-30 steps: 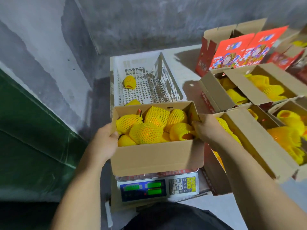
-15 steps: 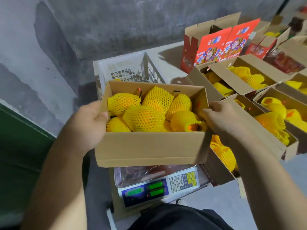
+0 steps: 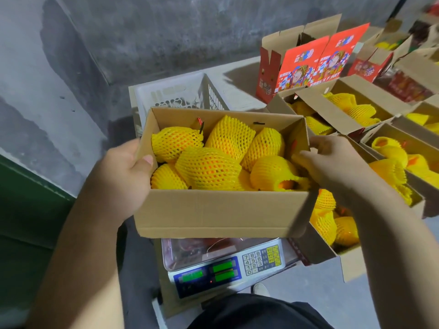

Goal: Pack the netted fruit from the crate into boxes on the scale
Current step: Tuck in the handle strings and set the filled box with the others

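Note:
A brown cardboard box [image 3: 221, 212] full of fruit in yellow foam nets [image 3: 209, 167] hangs in the air above the scale [image 3: 225, 264]. My left hand [image 3: 118, 179] grips the box's left wall, thumb over the rim. My right hand [image 3: 332, 162] holds the right wall, fingers curled over its edge. The scale's steel pan is bare and its green displays are lit. The white plastic crate [image 3: 180, 96] stands behind the box, its inside mostly hidden.
Several open cardboard boxes [image 3: 337, 115] with netted fruit crowd the floor at the right. Red printed boxes [image 3: 308, 67] stand behind them. A grey concrete wall [image 3: 166, 32] runs at the back and left, with a green band at the left.
Both hands have lifted the filled box off the scale and up toward me. The scale pan now shows under it.

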The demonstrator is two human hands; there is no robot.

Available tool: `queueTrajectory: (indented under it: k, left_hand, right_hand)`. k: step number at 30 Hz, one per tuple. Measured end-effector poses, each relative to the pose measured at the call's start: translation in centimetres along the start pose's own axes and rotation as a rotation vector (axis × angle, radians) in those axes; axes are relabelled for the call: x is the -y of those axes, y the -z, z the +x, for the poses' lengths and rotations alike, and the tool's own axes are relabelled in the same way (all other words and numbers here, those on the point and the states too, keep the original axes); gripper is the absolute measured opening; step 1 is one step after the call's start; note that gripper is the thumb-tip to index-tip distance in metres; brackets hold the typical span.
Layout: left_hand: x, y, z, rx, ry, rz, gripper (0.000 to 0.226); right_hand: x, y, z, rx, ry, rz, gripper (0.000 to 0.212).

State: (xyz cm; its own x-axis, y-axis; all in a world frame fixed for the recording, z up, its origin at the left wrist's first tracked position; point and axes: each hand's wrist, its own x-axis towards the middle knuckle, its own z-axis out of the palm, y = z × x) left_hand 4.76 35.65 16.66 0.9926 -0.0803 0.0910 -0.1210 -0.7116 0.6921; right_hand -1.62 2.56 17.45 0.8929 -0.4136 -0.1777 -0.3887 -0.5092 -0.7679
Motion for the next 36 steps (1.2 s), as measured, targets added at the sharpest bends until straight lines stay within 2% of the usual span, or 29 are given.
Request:
queueTrajectory:
  k: [4, 5, 10, 14, 19, 21, 24, 25, 26, 28, 29, 31, 34, 36]
  left_hand:
    - [-1.0, 0.3, -0.2, -0.065, -0.099, 0.042, 0.021]
    - [-1.3, 0.5, -0.2, -0.072, -0.114, 0.057, 0.023]
    - [-3.0, 1.3, 1.4, -0.028, -0.126, 0.153, 0.031]
    - [-4.5, 1.7, 2.6, 0.010, -0.148, 0.189, 0.032]
    - [-4.2, 2.1, 4.5, -0.070, -0.179, 0.243, 0.029]
    - [-3.9, 1.7, 5.7, -0.155, -0.164, 0.165, 0.033]
    - [-3.4, -1.0, 6.5, -0.485, -0.127, -0.284, 0.045]
    - [-2.8, -2.4, 6.1, -0.584, -0.066, -0.431, 0.050]
    - [-2.3, -3.7, 5.7, -0.607, 0.039, -0.527, 0.058]
    - [-1.1, -5.6, 5.3, -0.468, 0.228, -0.619, 0.073]
    - [-0.7, -6.0, 5.6, -0.394, 0.265, -0.624, 0.075]
    - [-0.7, -5.9, 6.8, -0.289, 0.246, -0.546, 0.069]
    - [-1.6, -4.9, 6.6, -0.216, 0.148, -0.432, 0.040]
    - [-1.8, -4.4, 5.3, -0.175, 0.112, -0.339, 0.032]
  right_hand:
    - [-0.8, -1.2, -0.1, -0.064, 0.042, -0.185, 0.037]
    - [-1.2, -1.3, 0.0, -0.063, 0.036, -0.176, 0.035]
    - [-2.9, -1.8, 0.9, 0.057, -0.163, 0.201, 0.005]
    - [-4.1, -2.9, 0.8, 0.115, -0.217, 0.410, 0.018]
    - [-4.4, -2.4, 0.4, 0.167, -0.194, 0.616, 0.017]
    - [-3.9, -1.8, 0.3, 0.183, -0.177, 0.691, 0.016]
    - [-3.1, -0.9, 0.4, 0.183, -0.129, 0.762, 0.018]
    - [-2.7, -0.9, 0.6, 0.183, -0.106, 0.750, 0.019]
    - [-2.5, -1.0, 0.9, 0.169, -0.087, 0.718, 0.021]
    - [-2.5, -1.4, 1.3, 0.118, -0.108, 0.625, 0.024]
    - [-2.8, -1.7, 1.4, 0.104, -0.142, 0.603, 0.025]
    - [-3.7, -2.2, 1.5, 0.093, -0.192, 0.584, 0.025]
    - [-4.7, -2.6, 1.6, 0.098, -0.183, 0.562, 0.025]
    - [-5.0, -2.6, 1.4, 0.085, -0.157, 0.539, 0.026]
